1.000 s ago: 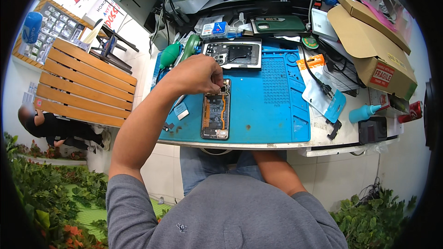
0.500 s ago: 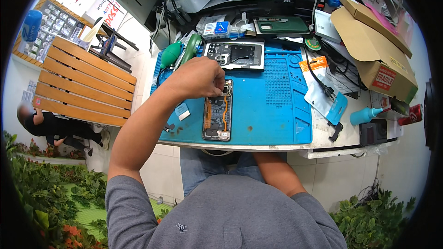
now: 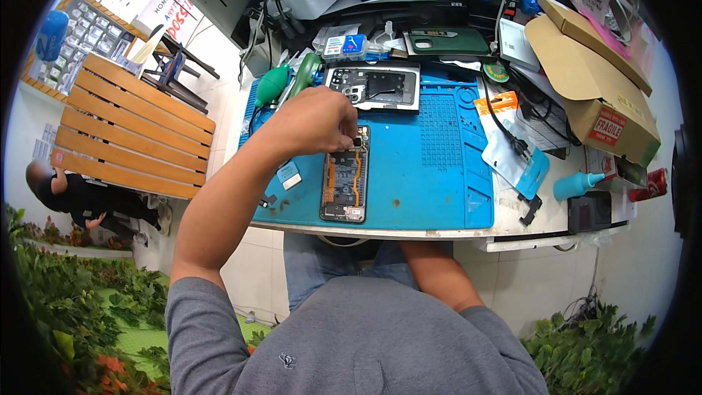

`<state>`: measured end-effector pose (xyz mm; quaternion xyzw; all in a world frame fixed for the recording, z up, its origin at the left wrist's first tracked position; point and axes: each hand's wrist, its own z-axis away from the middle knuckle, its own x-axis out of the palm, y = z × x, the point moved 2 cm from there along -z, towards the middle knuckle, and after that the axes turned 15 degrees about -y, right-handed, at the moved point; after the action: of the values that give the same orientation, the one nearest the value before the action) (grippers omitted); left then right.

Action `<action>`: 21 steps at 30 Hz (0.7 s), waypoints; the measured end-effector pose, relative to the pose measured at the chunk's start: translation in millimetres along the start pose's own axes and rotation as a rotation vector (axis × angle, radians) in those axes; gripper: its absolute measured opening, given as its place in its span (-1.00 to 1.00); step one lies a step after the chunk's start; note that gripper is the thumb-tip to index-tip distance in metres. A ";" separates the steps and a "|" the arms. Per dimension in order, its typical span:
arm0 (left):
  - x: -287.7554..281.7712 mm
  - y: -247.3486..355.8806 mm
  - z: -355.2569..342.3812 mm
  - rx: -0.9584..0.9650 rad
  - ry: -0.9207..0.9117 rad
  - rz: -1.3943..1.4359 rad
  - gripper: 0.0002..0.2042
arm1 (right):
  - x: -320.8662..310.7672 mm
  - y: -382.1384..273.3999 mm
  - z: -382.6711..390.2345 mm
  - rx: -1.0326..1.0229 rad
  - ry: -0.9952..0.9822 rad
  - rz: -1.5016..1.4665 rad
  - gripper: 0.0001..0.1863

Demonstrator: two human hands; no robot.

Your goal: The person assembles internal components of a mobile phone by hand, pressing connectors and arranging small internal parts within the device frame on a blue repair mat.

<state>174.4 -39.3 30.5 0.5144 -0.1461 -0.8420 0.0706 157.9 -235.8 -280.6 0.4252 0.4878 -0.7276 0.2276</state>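
An opened phone (image 3: 344, 175) with its insides bare lies lengthwise on a blue work mat (image 3: 439, 153). My left hand (image 3: 314, 121) hovers over the phone's far end. Its fingertips are pinched on a small dark part (image 3: 357, 143) at the phone's top edge. My right forearm (image 3: 439, 271) runs up under the table's front edge, and the right hand is hidden below the tabletop. A second phone frame (image 3: 373, 86), grey with dark parts, rests at the far edge of the mat.
A green air blower (image 3: 272, 84) lies left of the mat. To the right are a white and blue pouch (image 3: 512, 153), a blue squeeze bottle (image 3: 578, 184) and cardboard boxes (image 3: 585, 80). A wooden bench (image 3: 124, 132) and another person (image 3: 66, 190) are at left.
My left hand stays pinched at the phone's top end, shifting only slightly. Nothing else on the mat has moved.
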 end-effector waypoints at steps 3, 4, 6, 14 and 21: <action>-12.1 8.8 30.6 0.039 0.147 0.039 -0.91 | -2.1 0.4 0.4 -0.002 0.000 0.000 -0.47; -14.1 13.8 44.8 0.014 0.193 0.078 -0.93 | -2.2 1.1 0.3 0.000 0.002 0.002 -0.47; 5.4 7.8 78.8 0.282 0.155 0.120 -0.93 | -0.6 1.3 2.4 -0.002 -0.003 0.004 -0.48; 197.7 -26.6 187.4 -0.108 -0.747 0.762 -0.87 | 5.5 -5.1 9.3 -0.003 -0.015 0.008 -0.48; 348.3 -35.2 242.9 -0.217 -0.883 0.243 -0.72 | 6.8 -8.8 27.1 0.023 -0.011 0.021 -0.49</action>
<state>-200.4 -57.6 -171.4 0.0760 -0.1324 -0.9763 0.1531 137.0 -256.0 -277.4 0.4291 0.4737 -0.7329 0.2329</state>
